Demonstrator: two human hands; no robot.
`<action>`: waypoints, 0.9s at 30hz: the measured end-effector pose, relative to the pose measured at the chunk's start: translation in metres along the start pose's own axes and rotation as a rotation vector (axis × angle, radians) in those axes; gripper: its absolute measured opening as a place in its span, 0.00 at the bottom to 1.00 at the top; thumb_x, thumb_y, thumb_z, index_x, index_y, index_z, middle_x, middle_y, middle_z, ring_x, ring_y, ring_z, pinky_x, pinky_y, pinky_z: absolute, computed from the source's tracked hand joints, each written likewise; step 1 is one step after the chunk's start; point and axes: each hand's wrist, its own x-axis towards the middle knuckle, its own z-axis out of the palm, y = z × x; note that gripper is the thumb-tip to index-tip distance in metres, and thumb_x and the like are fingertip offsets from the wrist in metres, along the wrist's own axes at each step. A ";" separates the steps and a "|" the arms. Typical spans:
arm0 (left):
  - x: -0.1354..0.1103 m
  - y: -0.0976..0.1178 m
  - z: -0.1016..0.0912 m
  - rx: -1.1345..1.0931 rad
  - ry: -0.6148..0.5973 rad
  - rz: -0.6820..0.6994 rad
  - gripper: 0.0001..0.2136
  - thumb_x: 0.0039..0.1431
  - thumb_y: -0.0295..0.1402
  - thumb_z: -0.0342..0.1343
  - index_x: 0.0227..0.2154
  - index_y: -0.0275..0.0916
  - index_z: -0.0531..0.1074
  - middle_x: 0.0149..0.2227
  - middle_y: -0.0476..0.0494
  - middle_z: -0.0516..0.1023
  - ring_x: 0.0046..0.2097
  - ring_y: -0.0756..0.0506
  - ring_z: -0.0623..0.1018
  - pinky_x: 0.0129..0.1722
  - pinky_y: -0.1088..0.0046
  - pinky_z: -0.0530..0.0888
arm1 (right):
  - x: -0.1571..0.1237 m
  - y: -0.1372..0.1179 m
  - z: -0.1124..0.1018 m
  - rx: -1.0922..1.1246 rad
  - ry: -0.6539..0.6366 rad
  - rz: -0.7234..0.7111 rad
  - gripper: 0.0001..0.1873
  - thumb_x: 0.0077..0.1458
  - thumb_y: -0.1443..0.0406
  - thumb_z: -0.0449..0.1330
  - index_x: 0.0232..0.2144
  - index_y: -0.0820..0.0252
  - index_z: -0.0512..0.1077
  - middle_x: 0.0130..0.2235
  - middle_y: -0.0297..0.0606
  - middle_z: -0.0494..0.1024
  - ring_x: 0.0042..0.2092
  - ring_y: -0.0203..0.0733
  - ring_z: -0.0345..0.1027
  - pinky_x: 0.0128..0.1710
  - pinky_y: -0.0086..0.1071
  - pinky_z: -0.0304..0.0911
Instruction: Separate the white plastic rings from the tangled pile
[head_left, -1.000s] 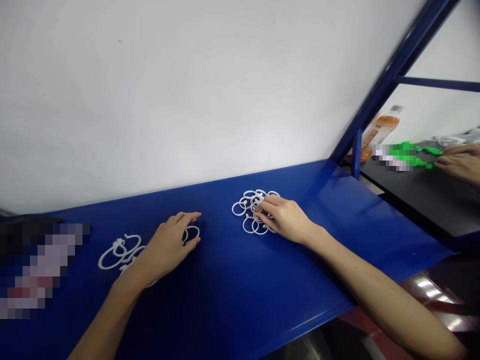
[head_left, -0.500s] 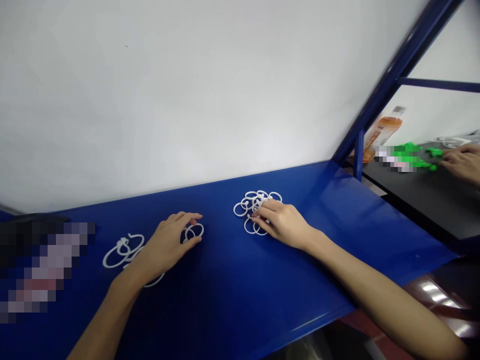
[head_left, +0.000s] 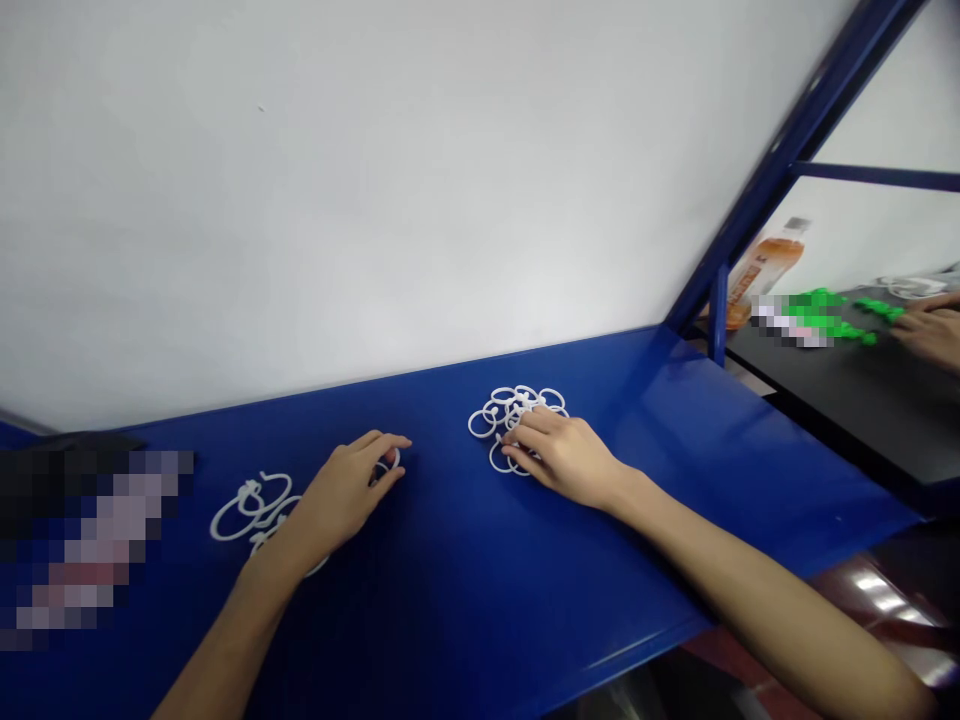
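My left hand (head_left: 352,490) is over the left half of the blue shelf, thumb and fingers curled around a white ring (head_left: 397,460) that is mostly covered by them. Beside and below its wrist lies a loose group of larger-looking white rings (head_left: 238,520) with small knobs or hooks, partly hidden by the forearm. At the right, my right hand (head_left: 564,450) has its fingertips pinched together on a ring at the near edge of a pile of white rings (head_left: 482,424). The hand covers part of this overlapping pile.
The blue shelf (head_left: 450,590) meets a white wall (head_left: 450,200). A dark item (head_left: 60,475) and a pixelated patch lie at the left. Beyond the blue frame post (head_left: 718,315), another person's hand (head_left: 934,330) is by green pieces (head_left: 817,310) and an orange bottle (head_left: 769,265).
My left thumb and fingers have drawn closer around the ring. My right hand has shifted slightly on its pile, fingertips still at the rings. The view has moved a little.
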 end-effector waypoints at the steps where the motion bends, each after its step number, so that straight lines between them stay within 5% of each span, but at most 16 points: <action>1: 0.000 0.001 0.001 0.013 0.013 0.008 0.14 0.63 0.39 0.49 0.48 0.46 0.75 0.40 0.47 0.77 0.32 0.48 0.75 0.40 0.67 0.72 | 0.000 -0.001 0.000 -0.003 -0.001 -0.001 0.14 0.70 0.63 0.51 0.37 0.62 0.74 0.34 0.38 0.76 0.36 0.38 0.67 0.33 0.32 0.60; 9: 0.001 0.010 -0.001 -0.031 0.100 -0.050 0.15 0.65 0.45 0.49 0.47 0.50 0.75 0.47 0.50 0.82 0.44 0.43 0.79 0.48 0.65 0.72 | 0.000 -0.001 -0.002 -0.018 -0.023 0.010 0.15 0.70 0.62 0.51 0.37 0.62 0.75 0.34 0.39 0.76 0.36 0.39 0.67 0.32 0.32 0.59; 16: 0.001 0.023 -0.014 -0.188 0.109 -0.151 0.15 0.60 0.49 0.55 0.43 0.49 0.77 0.34 0.50 0.84 0.37 0.43 0.80 0.42 0.65 0.74 | 0.000 -0.003 -0.001 -0.008 -0.019 -0.006 0.15 0.70 0.63 0.50 0.38 0.61 0.75 0.35 0.39 0.76 0.37 0.39 0.67 0.33 0.32 0.60; 19: 0.001 0.026 -0.016 -0.200 0.127 -0.132 0.15 0.58 0.51 0.57 0.39 0.49 0.79 0.35 0.49 0.84 0.43 0.40 0.80 0.43 0.62 0.73 | 0.000 -0.005 -0.001 -0.013 -0.025 -0.025 0.15 0.70 0.63 0.50 0.39 0.61 0.75 0.35 0.38 0.76 0.37 0.39 0.66 0.33 0.32 0.61; 27: -0.005 0.040 -0.011 -0.516 0.051 -0.181 0.17 0.59 0.52 0.57 0.35 0.43 0.77 0.36 0.47 0.84 0.40 0.43 0.81 0.44 0.66 0.74 | 0.001 -0.010 -0.001 0.012 0.000 -0.073 0.14 0.70 0.63 0.49 0.44 0.61 0.74 0.38 0.40 0.77 0.37 0.40 0.68 0.36 0.33 0.66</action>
